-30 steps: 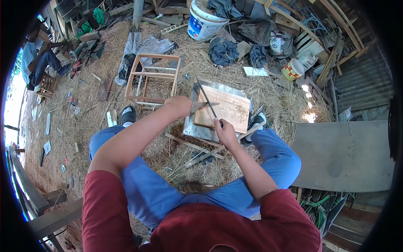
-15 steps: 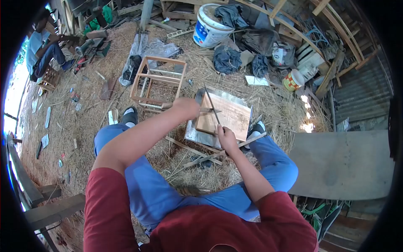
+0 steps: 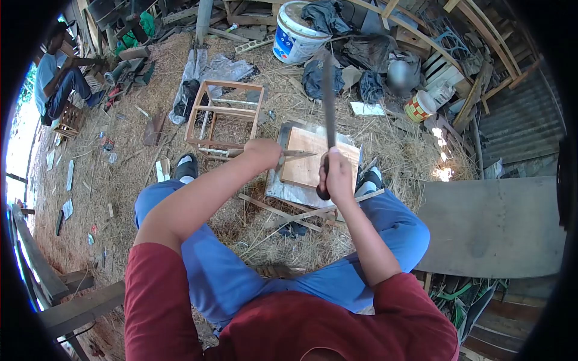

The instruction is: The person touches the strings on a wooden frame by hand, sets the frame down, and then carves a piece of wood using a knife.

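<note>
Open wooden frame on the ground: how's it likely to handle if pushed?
The open wooden frame is probably light for its size: thin bars, open sides. Likely stiff, being wood. Straight edges suggest it'd drag or snag in the straw rather than roll.

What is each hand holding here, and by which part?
The right hand grips a long dark tool by its handle. The left hand holds a pointed blade behind its exposed tip; the exact grip is hidden.
</note>
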A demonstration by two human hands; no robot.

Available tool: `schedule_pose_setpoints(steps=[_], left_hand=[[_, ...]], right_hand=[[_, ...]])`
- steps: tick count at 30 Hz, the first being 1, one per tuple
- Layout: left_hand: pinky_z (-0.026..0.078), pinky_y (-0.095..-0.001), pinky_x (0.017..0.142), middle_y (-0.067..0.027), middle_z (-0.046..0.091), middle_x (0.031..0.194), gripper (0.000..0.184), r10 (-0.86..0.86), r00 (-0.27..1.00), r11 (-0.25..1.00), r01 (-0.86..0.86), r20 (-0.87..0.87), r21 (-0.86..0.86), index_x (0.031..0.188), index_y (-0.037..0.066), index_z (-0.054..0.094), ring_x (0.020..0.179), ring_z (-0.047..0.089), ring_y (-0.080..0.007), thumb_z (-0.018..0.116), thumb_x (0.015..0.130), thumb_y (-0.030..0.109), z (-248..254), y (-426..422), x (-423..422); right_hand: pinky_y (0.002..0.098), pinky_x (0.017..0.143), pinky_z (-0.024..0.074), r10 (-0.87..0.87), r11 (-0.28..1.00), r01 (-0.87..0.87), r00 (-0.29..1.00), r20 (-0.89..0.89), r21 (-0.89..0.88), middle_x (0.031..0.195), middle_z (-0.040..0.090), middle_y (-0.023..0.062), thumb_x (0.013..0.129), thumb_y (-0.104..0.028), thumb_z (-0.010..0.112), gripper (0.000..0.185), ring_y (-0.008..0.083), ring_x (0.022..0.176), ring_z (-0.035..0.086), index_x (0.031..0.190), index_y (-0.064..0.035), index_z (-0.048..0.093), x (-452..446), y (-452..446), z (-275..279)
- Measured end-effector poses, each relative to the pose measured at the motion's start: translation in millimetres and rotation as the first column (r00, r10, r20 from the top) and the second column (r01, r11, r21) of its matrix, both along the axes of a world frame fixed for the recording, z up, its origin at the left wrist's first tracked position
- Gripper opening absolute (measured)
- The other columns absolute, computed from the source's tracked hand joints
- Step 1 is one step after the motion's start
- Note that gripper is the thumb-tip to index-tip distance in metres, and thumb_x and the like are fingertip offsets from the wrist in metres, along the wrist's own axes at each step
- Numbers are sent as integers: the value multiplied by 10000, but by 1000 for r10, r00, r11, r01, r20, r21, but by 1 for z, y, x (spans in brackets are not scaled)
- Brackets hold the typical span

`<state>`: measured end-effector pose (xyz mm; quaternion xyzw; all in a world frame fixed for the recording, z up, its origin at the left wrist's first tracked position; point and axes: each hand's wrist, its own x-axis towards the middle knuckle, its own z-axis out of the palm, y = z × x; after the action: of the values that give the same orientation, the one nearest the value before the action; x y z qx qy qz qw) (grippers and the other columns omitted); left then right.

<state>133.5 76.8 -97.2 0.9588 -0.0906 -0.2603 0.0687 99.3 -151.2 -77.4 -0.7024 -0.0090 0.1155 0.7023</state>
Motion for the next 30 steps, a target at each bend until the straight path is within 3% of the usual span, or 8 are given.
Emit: schedule_pose_setpoints(steps=[3,5,6,12,14,23,26,30], left_hand=[[573,-482,882,-135,740,1140,310,32,999,999,-32,-21,23,1149,149,747,1054,714,-353,545,1021,348,4,-2,10],[569,-481,896,-136,740,1140,329,-33,999,994,37,-37,104,1148,142,747,1063,713,-351,535,1028,363,9,-3,12],[569,-481,896,-136,740,1140,329,-35,999,994,39,-40,103,1148,142,747,1063,713,-351,535,1028,363,7,-5,10],[567,-489,898,-142,740,1136,363,6,1000,997,-5,-2,76,1134,116,749,1057,716,-353,521,1036,382,9,-2,6],[565,-491,899,-147,737,1145,369,55,998,998,-54,-39,29,1136,113,748,1068,713,-353,521,1036,387,-1,1,4],[580,-437,866,-104,746,1164,284,82,996,995,-79,-41,60,1112,101,769,1083,719,-299,652,972,319,11,-9,8],[578,-441,866,-112,749,1151,276,-7,1000,997,7,1,72,1090,94,775,1064,724,-308,633,967,297,5,-8,12],[577,-449,861,-130,750,1135,288,73,997,997,-73,24,-36,1072,91,778,1045,728,-322,607,965,297,-5,-6,-2]], right_hand=[[328,424,421,-35,999,33,996,86,24,545,486,62,1101,-418,398,521,165,413,492,786,-25,531,-7,-9,-6],[441,587,525,35,834,148,948,318,-532,631,623,206,1060,-424,491,518,339,570,628,868,36,630,-11,-22,-86],[501,745,540,191,677,-128,982,5,-725,760,662,298,1025,-469,512,586,440,747,671,921,85,673,-12,-31,-116],[433,551,520,107,803,-222,967,-232,-554,668,645,211,1031,-544,477,633,314,520,627,857,33,670,-12,-31,-100],[328,360,328,124,947,-266,824,-553,-183,533,445,4,1041,-564,463,575,138,358,380,809,-53,591,-8,-29,-72],[285,386,379,-22,999,16,991,129,50,545,503,35,1082,-476,438,553,128,376,448,785,-27,566,-4,-12,-10],[328,421,435,41,794,-144,982,-185,-591,572,560,90,1050,-549,451,651,183,406,525,788,22,617,-8,-20,-79],[364,441,467,104,799,-171,983,-148,-577,591,589,122,1028,-596,442,708,216,429,568,807,44,648,-8,-30,-127]])
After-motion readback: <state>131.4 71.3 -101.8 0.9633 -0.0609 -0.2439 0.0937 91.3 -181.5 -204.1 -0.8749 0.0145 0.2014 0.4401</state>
